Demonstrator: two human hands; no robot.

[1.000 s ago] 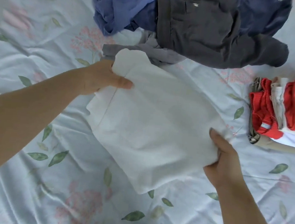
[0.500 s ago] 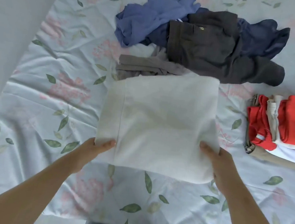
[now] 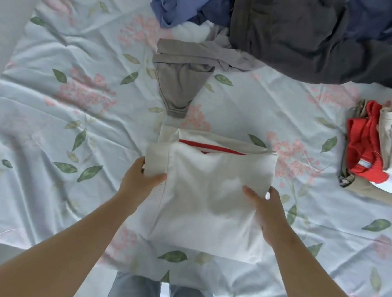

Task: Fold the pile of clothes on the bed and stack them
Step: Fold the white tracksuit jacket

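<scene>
Shirt [image 3: 209, 204], white and folded, lies on the bed [image 3: 49, 135] at 6 o'clock; left hand [image 3: 137, 183] and right hand [image 3: 268, 214] pinch its side edges, fingers [image 3: 142, 165] curled under. Pile [image 3: 295, 26] at 12, stack [image 3: 365, 149] at 3

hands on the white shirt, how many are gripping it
2. The left hand pinches the left edge of the white shirt; the right hand grips its right edge, thumb on top. Neither hand is hidden.

Wrinkled floral sheet [image 3: 49, 135]; 2 jeans-clad legs [image 3: 135, 292] below its near edge.
</scene>
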